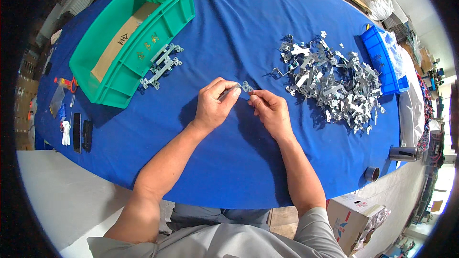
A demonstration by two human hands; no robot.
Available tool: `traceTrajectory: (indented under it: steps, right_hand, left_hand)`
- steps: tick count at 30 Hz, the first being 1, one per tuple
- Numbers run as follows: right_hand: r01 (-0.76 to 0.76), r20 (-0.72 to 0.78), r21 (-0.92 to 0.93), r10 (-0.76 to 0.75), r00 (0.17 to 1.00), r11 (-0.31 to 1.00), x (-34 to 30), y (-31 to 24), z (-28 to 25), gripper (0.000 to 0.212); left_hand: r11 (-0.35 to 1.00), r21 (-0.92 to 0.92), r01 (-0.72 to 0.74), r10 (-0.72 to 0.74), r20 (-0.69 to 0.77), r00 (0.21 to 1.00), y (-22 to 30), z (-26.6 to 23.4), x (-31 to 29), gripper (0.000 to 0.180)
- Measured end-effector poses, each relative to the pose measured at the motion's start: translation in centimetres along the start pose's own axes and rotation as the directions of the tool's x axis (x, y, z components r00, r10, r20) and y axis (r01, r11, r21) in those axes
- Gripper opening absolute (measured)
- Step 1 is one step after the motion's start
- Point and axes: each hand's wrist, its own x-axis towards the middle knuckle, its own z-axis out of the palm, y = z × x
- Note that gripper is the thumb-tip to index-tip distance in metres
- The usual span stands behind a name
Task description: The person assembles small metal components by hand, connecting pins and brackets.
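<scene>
Over the middle of the blue-covered table, my left hand (214,103) is closed in a pinch on a small silvery metal bracket (246,86). Close by on its right, my right hand (272,112) has its thumb and forefinger pressed together at the bracket's other side. Fingers cover much of the part, so its full shape is hidden. To the right lies a big loose heap of similar metal brackets (330,83). A smaller group of brackets (162,64) lies in rows beside the green bin, left of my hands.
A large green plastic bin (114,83) with cardboard inside stands at the far left. At the right edge is a blue crate (377,59) holding clear plastic. A phone (77,133) lies at left; a metal cup (371,174) and a dark cylinder (404,154) stand at right.
</scene>
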Motion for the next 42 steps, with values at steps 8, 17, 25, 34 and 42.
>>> traceTrajectory:
  steps: [8,17,25,34,42]
  right_hand:
    - [0.037,-0.018,-0.072,-0.039,0.999,0.997,-0.3,-0.2,0.3,0.019]
    - [0.067,-0.016,-0.051,-0.068,0.998,0.996,-0.2,0.2,0.3,0.017]
    - [0.215,-0.012,-0.007,-0.215,0.977,0.977,0.1,0.5,0.2,0.016]
    - [0.031,-0.071,0.173,-0.019,0.997,0.984,0.1,0.2,0.0,0.017]
    - [0.109,0.009,-0.117,-0.108,0.994,0.987,-0.1,0.1,0.3,0.018]
  left_hand:
    - [1.000,0.003,-0.003,0.003,0.019,1.000,0.0,-0.1,0.0,0.009]
    - [0.999,-0.019,0.033,-0.032,0.056,0.998,0.1,0.2,0.0,0.009]
    - [0.995,0.084,-0.057,0.046,0.121,0.992,0.4,0.3,0.2,0.008]
    - [0.998,-0.035,0.051,-0.051,0.014,0.999,-0.2,0.3,-0.2,0.009]
    - [0.992,-0.103,0.078,-0.079,-0.006,0.997,-0.2,0.1,-0.1,0.009]
